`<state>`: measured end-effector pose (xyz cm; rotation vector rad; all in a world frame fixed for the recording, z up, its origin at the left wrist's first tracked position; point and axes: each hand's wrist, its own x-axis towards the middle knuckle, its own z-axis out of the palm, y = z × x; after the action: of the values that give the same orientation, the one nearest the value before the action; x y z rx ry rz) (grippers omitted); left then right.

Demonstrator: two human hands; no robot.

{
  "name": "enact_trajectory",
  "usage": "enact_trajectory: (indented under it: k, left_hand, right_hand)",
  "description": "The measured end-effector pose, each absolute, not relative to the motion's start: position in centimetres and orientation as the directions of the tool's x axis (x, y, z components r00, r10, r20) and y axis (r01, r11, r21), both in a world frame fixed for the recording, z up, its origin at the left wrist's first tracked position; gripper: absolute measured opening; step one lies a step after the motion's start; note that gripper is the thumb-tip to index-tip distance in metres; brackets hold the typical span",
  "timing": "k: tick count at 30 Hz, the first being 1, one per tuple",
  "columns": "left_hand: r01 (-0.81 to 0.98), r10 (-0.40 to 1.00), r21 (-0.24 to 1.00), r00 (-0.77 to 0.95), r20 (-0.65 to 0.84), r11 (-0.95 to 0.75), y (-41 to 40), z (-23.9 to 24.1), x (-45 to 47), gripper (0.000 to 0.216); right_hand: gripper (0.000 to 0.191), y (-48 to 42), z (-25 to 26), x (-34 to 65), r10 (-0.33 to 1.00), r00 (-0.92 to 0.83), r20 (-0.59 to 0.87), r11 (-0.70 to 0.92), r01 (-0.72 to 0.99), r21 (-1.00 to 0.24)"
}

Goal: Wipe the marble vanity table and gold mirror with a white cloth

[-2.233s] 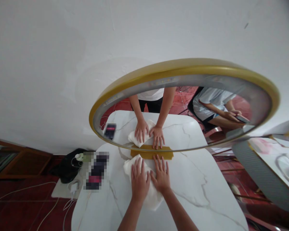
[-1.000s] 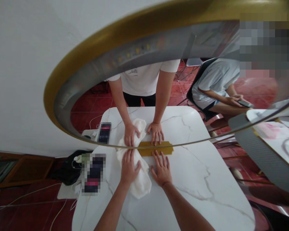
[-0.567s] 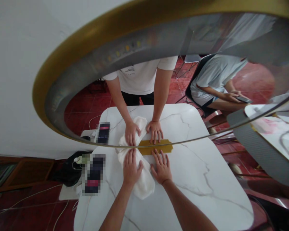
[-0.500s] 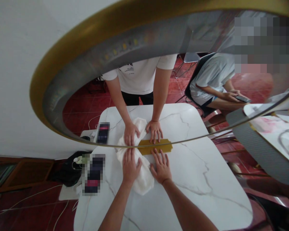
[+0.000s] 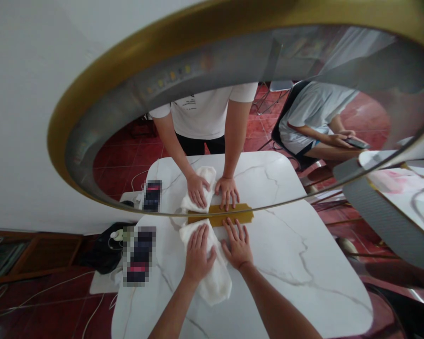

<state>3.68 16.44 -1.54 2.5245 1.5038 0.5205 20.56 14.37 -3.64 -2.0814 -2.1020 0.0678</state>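
My left hand (image 5: 199, 256) lies flat on a folded white cloth (image 5: 215, 285), fingers stretched out and pressing it to the marble-patterned table (image 5: 282, 301). The cloth's far end reaches the front edge of a gold base plate (image 5: 217, 221). Palm down, my right hand (image 5: 238, 245) rests on the table beside the cloth, fingers spread, its fingertips touching that plate. Above the plate rises a large mirror in a rounded gold frame (image 5: 58, 117). Its glass reflects both hands, the cloth and a white shirt.
A pixelated dark object, perhaps a phone (image 5: 140, 256), lies at the table's left side. Left of the table are a black bag (image 5: 104, 252) and white cables. A grey-sided table (image 5: 385, 221) stands at right. The mirror reflects a seated person holding a phone.
My left hand and the cloth have slid toward me and slightly right, uncovering more of the gold plate's left part. The right hand has stayed nearly in place.
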Motion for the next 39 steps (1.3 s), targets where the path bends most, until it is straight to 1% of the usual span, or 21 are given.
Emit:
enact_trajectory:
  k: [2, 6, 9, 12, 17, 20, 22, 26, 28, 31, 36, 39]
  left_hand:
    - [0.823, 0.876, 0.302, 0.430, 0.219, -0.480, 16.8, -1.5, 3.3, 0.064]
    - [0.883, 0.924, 0.311, 0.277, 0.263, -0.353, 18.7, -1.8, 2.4, 0.060]
    - [0.895, 0.933, 0.314, 0.237, 0.269, -0.318, 19.6, -1.9, 2.3, 0.058]
    - [0.891, 0.931, 0.309, 0.255, 0.262, -0.331, 19.0, -1.8, 2.8, 0.059]
    - [0.838, 0.883, 0.283, 0.420, 0.211, -0.467, 16.7, -1.3, 3.5, 0.064]
    - [0.824, 0.868, 0.276, 0.451, 0.210, -0.495, 16.6, -1.2, 3.4, 0.064]
    - [0.849, 0.891, 0.285, 0.390, 0.230, -0.445, 17.2, -1.3, 3.2, 0.063]
    - [0.901, 0.935, 0.318, 0.202, 0.293, -0.294, 18.4, -1.6, 3.4, 0.061]
    - [0.906, 0.940, 0.329, 0.168, 0.297, -0.266, 18.5, -1.7, 3.7, 0.061]
    - [0.896, 0.942, 0.331, 0.216, 0.258, -0.296, 17.7, -1.5, 4.3, 0.062]
    - [0.831, 0.882, 0.299, 0.420, 0.214, -0.469, 16.1, -1.2, 4.3, 0.063]
    - [0.816, 0.863, 0.285, 0.461, 0.206, -0.504, 16.2, -1.1, 3.7, 0.063]
  right_hand:
    - [0.071, 14.4, -3.6, 20.6, 0.996, -0.006, 0.093, 0.020, 0.987, -0.159]
    - [0.071, 14.4, -3.5, 20.5, 0.996, -0.003, 0.086, 0.017, 0.987, -0.157]
    - [0.071, 14.4, -3.4, 20.5, 0.996, 0.002, 0.092, 0.013, 0.987, -0.159]
    - [0.071, 14.4, -3.4, 20.5, 0.996, 0.003, 0.086, 0.010, 0.988, -0.157]
    - [0.070, 14.4, -3.5, 20.5, 0.997, -0.003, 0.074, 0.014, 0.988, -0.156]
    - [0.070, 14.4, -3.4, 20.5, 0.997, 0.000, 0.074, 0.012, 0.987, -0.158]
    - [0.070, 14.4, -3.3, 20.6, 0.997, 0.000, 0.075, 0.012, 0.987, -0.160]
    - [0.071, 14.4, -3.4, 20.6, 0.997, 0.003, 0.082, 0.011, 0.986, -0.169]
    - [0.071, 14.4, -3.5, 20.6, 0.996, 0.004, 0.087, 0.011, 0.985, -0.172]
    - [0.070, 14.3, -3.5, 20.6, 0.996, 0.000, 0.086, 0.014, 0.985, -0.171]
    - [0.070, 14.4, -3.5, 20.6, 0.997, -0.001, 0.081, 0.014, 0.986, -0.164]
    - [0.071, 14.4, -3.4, 20.5, 0.997, 0.003, 0.083, 0.010, 0.987, -0.158]
